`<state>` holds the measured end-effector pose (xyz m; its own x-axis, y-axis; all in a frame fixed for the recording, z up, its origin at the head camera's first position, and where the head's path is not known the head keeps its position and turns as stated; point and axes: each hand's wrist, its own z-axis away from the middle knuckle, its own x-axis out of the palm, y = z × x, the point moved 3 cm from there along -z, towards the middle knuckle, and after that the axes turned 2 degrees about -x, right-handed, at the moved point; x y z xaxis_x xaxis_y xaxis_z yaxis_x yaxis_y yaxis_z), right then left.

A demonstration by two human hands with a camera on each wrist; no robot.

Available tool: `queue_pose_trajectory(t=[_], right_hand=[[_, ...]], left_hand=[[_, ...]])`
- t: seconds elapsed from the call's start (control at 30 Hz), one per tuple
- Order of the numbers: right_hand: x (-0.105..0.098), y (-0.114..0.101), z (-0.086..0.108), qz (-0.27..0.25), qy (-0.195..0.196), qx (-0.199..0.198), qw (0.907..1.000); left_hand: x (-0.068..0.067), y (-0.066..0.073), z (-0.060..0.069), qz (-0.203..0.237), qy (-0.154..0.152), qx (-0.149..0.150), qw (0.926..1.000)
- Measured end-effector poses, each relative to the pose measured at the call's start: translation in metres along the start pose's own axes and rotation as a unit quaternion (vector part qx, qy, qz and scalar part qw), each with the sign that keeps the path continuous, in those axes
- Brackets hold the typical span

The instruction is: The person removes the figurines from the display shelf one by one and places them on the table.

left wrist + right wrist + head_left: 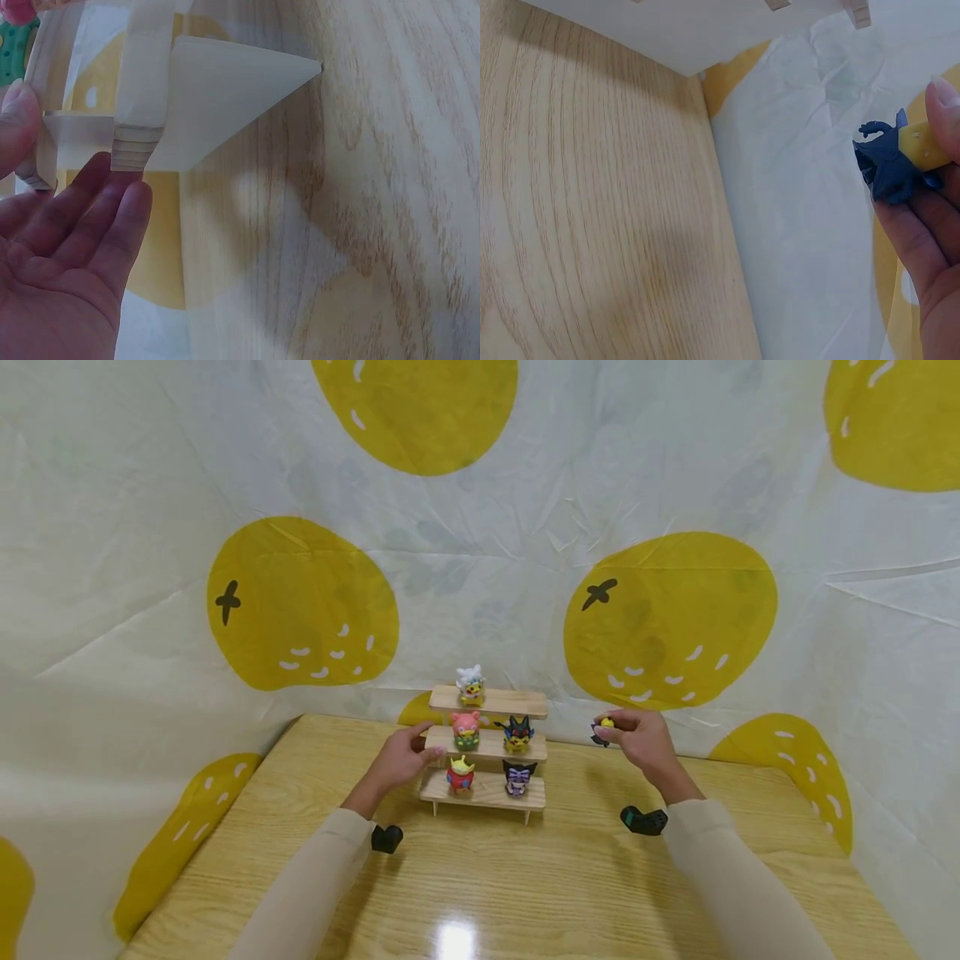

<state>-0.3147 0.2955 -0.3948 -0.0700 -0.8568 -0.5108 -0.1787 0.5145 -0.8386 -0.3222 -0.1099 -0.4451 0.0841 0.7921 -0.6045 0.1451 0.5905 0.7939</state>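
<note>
A three-tier wooden shelf (491, 788) stands on the table, holding several small figures. The left hand (400, 760) is at the shelf's left end; in the left wrist view, its thumb and fingers (124, 236) are around the end of one board, fingertips touching the wood. Right of the shelf, the right hand (647, 745) pinches a yellow and dark figure (606, 724) between thumb and fingers, raised above the table. The right wrist view shows this figure (889, 161) lying sideways, its dark part pointing away from the palm.
On the shelf are a white-topped figure (471, 685), a pink one (466, 731), a black-and-yellow one (517, 734), a red one (460, 775) and a black-and-purple one (517, 778). Behind the wooden table (480, 877) hangs a white cloth (480, 593) with yellow fruit shapes.
</note>
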Motion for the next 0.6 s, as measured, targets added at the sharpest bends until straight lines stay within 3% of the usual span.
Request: queue_pose_trajectory(t=[0.23,0.6], right_hand=[[-0.002,0.008,0.002,0.010,0.003,-0.003,0.9999],[-0.002,0.017,0.002,0.001,0.001,-0.002,1.0000]], left_hand=[[0.002,-0.003,-0.001,0.028,-0.002,0.002,0.9996],[-0.001,-0.003,-0.003,0.032,-0.007,0.019,0.9993]])
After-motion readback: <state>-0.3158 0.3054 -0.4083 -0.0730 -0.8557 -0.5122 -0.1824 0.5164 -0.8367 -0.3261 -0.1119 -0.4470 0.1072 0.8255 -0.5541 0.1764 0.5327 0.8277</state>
